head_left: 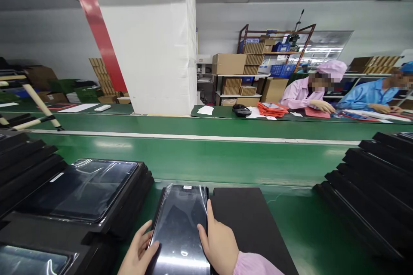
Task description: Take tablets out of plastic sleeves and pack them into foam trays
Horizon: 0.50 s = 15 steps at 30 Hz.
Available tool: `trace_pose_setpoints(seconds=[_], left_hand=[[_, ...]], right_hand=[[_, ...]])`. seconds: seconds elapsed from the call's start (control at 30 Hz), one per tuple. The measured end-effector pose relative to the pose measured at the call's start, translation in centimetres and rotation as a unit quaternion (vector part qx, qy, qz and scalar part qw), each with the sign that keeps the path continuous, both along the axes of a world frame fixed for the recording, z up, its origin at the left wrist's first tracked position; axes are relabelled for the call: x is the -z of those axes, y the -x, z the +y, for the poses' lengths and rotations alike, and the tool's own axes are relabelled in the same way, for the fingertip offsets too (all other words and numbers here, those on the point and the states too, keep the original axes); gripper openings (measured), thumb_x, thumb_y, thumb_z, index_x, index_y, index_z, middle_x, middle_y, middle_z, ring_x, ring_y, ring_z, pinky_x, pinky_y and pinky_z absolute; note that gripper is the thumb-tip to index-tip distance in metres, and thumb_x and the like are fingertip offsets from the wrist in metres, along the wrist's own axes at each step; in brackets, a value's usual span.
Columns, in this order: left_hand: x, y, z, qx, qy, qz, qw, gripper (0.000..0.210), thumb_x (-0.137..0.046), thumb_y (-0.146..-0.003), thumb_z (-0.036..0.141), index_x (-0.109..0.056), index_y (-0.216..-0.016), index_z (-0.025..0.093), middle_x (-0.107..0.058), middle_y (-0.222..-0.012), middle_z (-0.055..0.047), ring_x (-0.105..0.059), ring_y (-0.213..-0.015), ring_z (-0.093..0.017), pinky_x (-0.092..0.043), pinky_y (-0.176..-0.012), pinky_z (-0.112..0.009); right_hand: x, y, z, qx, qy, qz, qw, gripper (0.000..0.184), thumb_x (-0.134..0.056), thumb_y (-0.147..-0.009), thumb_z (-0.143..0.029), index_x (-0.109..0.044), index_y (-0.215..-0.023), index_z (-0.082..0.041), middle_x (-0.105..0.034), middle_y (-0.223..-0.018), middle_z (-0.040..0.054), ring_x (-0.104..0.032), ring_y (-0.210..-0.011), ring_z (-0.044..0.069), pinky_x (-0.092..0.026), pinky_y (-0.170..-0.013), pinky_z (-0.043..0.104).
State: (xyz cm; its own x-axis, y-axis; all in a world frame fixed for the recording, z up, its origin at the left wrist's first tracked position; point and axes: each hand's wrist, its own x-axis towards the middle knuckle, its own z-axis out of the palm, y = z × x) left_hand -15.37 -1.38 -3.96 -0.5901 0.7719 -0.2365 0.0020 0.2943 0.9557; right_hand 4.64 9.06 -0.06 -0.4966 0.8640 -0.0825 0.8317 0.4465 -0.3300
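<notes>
A dark tablet (180, 223) under clear film, with a small white label at its top edge, lies in front of me. My left hand (138, 249) grips its left edge, thumb on the screen and fingers curled at the side. On the right edge rests my right hand (221, 240), index finger stretched along the side and thumb over the glass. Beneath the tablet a black edge shows at the left; I cannot tell whether it is a tray. A flat black board (248, 223) lies directly to the right, partly under my right wrist and pink sleeve.
Black trays bearing film-covered tablets (93, 189) are stacked at left. Another black stack (364, 193) stands at right. A green conveyor belt (226, 159) crosses ahead. Beyond it, two co-workers (300, 92) sit near orange sheets (272, 109). A white pillar (151, 43) rises behind the belt.
</notes>
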Motion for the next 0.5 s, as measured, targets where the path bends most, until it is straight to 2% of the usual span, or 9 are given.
trace_pose_setpoints(seconds=[0.07,0.17,0.3,0.37,0.43,0.5], left_hand=[[-1.8,-0.1,0.7,-0.009,0.003,-0.084,0.996,0.072,-0.065,-0.071,0.059,-0.055,-0.126,0.015,-0.067,-0.118,-0.016,-0.059,-0.118,-0.034,-0.047,-0.100,-0.042],[-4.5,-0.8,1.6,0.036,0.032,-0.188,0.981,0.062,-0.072,-0.066,0.056,-0.065,-0.114,0.018,-0.069,-0.115,-0.013,-0.062,-0.114,-0.034,-0.051,-0.096,-0.042],[-6.6,-1.8,2.1,0.079,0.023,-0.247,0.966,0.056,-0.078,-0.065,0.050,-0.068,-0.109,0.017,-0.070,-0.114,-0.012,-0.064,-0.110,-0.032,-0.051,-0.095,-0.039],[-7.0,-2.0,2.2,0.091,-0.008,-0.260,0.961,0.056,-0.079,-0.066,0.048,-0.068,-0.109,0.015,-0.071,-0.112,-0.012,-0.065,-0.107,-0.031,-0.052,-0.092,-0.038],[-7.3,-2.1,2.6,0.104,-0.060,-0.276,0.954,0.056,-0.080,-0.066,0.045,-0.068,-0.111,0.016,-0.072,-0.111,-0.012,-0.066,-0.106,-0.031,-0.053,-0.091,-0.038],[-7.4,-2.3,3.6,0.115,-0.108,-0.299,0.941,0.055,-0.080,-0.068,0.041,-0.066,-0.116,0.018,-0.071,-0.114,-0.010,-0.065,-0.109,-0.029,-0.052,-0.093,-0.036]], right_hand=[[0.1,0.0,0.1,0.003,-0.004,-0.003,1.000,0.061,-0.032,-0.098,-0.027,-0.024,-0.150,0.003,-0.073,-0.081,0.0175,-0.071,-0.071,0.031,-0.052,-0.059,0.037],[0.3,-0.3,0.5,0.011,-0.004,0.015,1.000,0.061,-0.032,-0.099,-0.029,-0.024,-0.150,0.002,-0.073,-0.078,0.0165,-0.072,-0.069,0.030,-0.051,-0.060,0.035],[0.2,-1.3,2.0,0.068,0.015,0.114,0.991,0.070,-0.043,-0.095,-0.036,-0.022,-0.150,0.001,-0.072,-0.080,0.0128,-0.071,-0.076,0.027,-0.052,-0.069,0.035],[-0.3,-1.8,3.0,0.091,0.089,0.212,0.969,0.073,-0.050,-0.090,-0.040,-0.027,-0.149,-0.003,-0.071,-0.088,0.0113,-0.070,-0.077,0.025,-0.053,-0.068,0.034],[-1.3,-2.3,3.8,0.080,0.187,0.293,0.934,0.062,-0.049,-0.090,-0.044,-0.044,-0.140,-0.008,-0.071,-0.096,0.0112,-0.070,-0.077,0.024,-0.054,-0.062,0.033],[-3.2,-2.6,4.4,0.050,0.222,0.373,0.900,0.050,-0.049,-0.089,-0.046,-0.057,-0.125,-0.012,-0.071,-0.105,0.0118,-0.070,-0.087,0.024,-0.056,-0.068,0.034]])
